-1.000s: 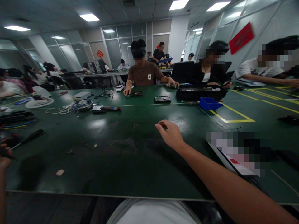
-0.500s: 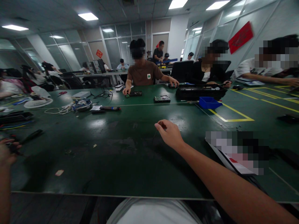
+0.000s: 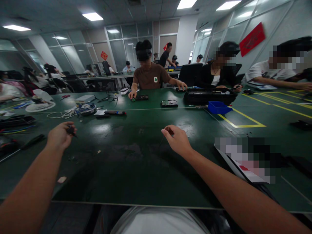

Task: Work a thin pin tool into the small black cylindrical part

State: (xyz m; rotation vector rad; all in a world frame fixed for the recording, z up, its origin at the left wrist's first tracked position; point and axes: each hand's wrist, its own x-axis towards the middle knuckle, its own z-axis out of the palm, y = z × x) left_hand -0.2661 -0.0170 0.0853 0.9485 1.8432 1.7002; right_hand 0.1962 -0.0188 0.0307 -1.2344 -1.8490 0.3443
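Observation:
My left hand [image 3: 59, 136] is raised over the left part of the green table [image 3: 114, 182], its fingers closed on a small dark tool [image 3: 71, 130] with a short pointed end. Near the middle, my right hand [image 3: 176, 138] has its fingers curled round a small brown object [image 3: 170, 130]. A thin line hangs down from that object toward the table. Most of the brown object is hidden by the fingers, so I cannot make out what it is. The two hands are well apart.
Across the table a person in brown [image 3: 151, 76] touches small devices. Also there: a hard drive [image 3: 169, 103], a blue tray [image 3: 219, 107], a long black case [image 3: 209, 96], a pen-like tool [image 3: 114, 112], a coil of cables [image 3: 85, 110], and a screwdriver [image 3: 34, 141] at left.
My left hand has come in from the left edge toward the middle, now with the small dark tool plainly in its fingers. My right hand has stayed in place.

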